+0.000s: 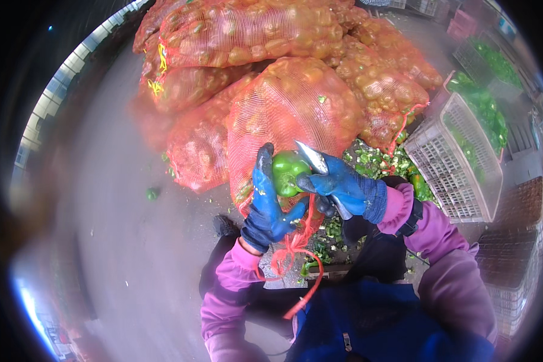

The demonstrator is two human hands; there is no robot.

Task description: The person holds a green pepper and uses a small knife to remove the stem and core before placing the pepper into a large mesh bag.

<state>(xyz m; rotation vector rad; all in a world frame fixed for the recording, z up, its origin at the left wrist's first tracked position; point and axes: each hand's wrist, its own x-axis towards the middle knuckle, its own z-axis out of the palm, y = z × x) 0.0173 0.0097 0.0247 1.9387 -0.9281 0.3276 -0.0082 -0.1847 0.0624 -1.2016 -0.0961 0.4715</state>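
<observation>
Both my hands wear blue coated gloves. My left hand (266, 205) holds a green bell pepper (285, 170) upright against its palm, fingers along its left side. In my right hand (351, 192) is a knife (312, 158) with a short, shiny blade pointing up and to the left, beside the pepper. The right thumb rests against the pepper's right side. Right behind the hands bulges a red mesh sack (292, 108), and a red tie cord (295, 244) hangs below the left hand.
More filled mesh sacks (247, 36) are piled at the back. On the right stands a white plastic crate (449, 172) near green pepper pieces (485, 114), with stacked crates (513, 253) nearer me. Cut scraps (371, 160) litter the ground, and a small green piece (152, 193) lies at left.
</observation>
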